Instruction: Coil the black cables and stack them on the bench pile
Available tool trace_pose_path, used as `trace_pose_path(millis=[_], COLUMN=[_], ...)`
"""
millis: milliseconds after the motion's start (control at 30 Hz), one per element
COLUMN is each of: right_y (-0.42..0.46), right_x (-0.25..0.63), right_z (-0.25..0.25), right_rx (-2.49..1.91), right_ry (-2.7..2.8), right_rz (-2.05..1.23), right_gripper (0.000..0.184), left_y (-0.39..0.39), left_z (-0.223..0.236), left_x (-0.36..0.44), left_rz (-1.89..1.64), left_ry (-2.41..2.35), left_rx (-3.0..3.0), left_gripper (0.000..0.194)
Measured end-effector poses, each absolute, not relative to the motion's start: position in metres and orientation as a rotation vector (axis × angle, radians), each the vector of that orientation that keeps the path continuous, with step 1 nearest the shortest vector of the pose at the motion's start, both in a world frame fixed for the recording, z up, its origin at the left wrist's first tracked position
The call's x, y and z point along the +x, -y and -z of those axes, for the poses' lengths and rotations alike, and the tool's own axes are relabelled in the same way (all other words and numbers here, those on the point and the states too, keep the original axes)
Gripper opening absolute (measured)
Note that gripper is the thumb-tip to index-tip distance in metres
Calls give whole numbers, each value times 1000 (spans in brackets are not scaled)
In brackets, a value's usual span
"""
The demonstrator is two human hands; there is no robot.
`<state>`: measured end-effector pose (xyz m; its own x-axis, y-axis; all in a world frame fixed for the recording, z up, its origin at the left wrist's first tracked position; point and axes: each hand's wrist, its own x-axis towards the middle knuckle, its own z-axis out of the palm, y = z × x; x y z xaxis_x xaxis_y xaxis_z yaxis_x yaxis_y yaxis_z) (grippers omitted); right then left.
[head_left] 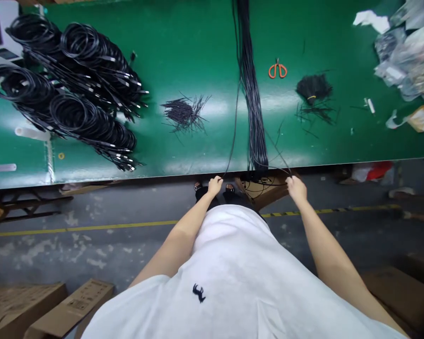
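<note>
A long bundle of black cables (253, 94) lies down the green table and hangs over its front edge. My left hand (215, 185) is closed on a thin black cable (234, 132) that runs up along the bundle's left side. To the right of the bundle, my right hand (297, 189) is closed as well. Black cable strands pass from its fingers back toward the bundle's lower end. Both hands are just off the table's front edge, apart from each other. The fingertips' exact hold is too small to make out.
Coiled black cables (74, 110) fill the table's left. Loose black cable ties (182, 112) lie left of the bundle; orange-handled scissors (277, 70) and a banded clump of ties (313, 88) lie right. Plastic bags (410, 56) pile at far right. An open cardboard box (272, 193) stands below the edge.
</note>
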<state>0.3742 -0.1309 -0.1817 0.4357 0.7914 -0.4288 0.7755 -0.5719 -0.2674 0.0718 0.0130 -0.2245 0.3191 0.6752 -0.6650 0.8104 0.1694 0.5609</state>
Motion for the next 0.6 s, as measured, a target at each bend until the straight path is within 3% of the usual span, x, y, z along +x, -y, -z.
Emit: trace_pose_path(millis=[67,167,233,333,467,600], right_y=[141,132,108,52,0,4], right_x=[411,408,371,300,245,220], right_z=[168,154,142,105,26,-40], right_rx=[-2732,-2699,-2401,-1613,-1306,-951], right_ry=[1312,1282,1520,2022,2112,2324], right_rz=[-739,-689,-707,-700,-722,-676], right_gripper=[35,38,50,61,38,36], left_y=[-11,10,28,46,59,80], left_z=[210,166,123,54,-4,-18], left_x=[72,70,70,65,32,-9], left_rz=[105,18,-96,-297,-492,-745], left_ry=[-1361,-1202,-1017,-743,-683,-903], left_rx=[1551,1519,1409,1203,1074,975], left_gripper=[13,23,27,29,39,39])
